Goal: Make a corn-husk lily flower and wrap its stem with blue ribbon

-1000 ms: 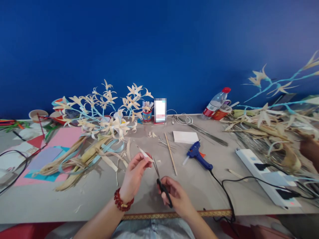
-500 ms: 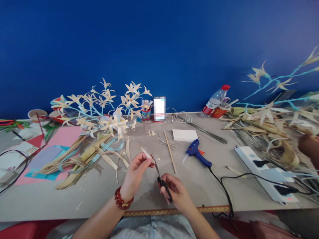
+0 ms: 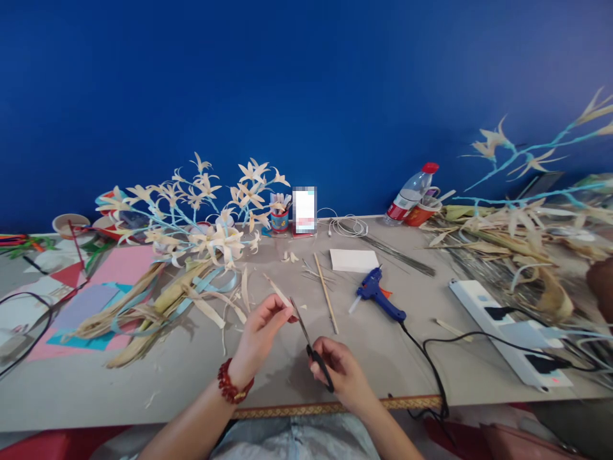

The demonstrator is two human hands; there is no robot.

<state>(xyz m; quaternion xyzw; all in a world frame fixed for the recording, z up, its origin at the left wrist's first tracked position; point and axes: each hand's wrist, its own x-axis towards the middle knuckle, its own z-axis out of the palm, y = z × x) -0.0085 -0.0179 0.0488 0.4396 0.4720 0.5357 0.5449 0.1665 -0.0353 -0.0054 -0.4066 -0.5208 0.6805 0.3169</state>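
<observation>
Between thumb and fingers, my left hand [image 3: 265, 327] pinches a narrow pale strip of dried husk [image 3: 276, 287], its thin tip pointing up and left. My right hand [image 3: 338, 370] is wrapped round the black handles of a pair of scissors [image 3: 313, 355]. The scissor blades reach up and left, their tips beside the strip at my left fingertips; whether they touch it I cannot tell. Left of my hands lie a bundle of dried husks [image 3: 165, 306] and loose pale strips [image 3: 209, 311]. A wooden stick [image 3: 326, 294] rests on the table beyond the scissors.
A blue glue gun [image 3: 380, 294] lies right of the stick, its black cord running to a white power strip [image 3: 507, 332]. Pale husk flowers [image 3: 205, 211] on blue stems stand at the back left. A plastic bottle [image 3: 407, 198] leans near a red cup [image 3: 421, 212]. Another person's hand [image 3: 601, 284] shows far right.
My right hand and the scissors have shifted very slightly right. My left hand keeps its pinch on the strip. The other person's hand at the far right has moved a little.
</observation>
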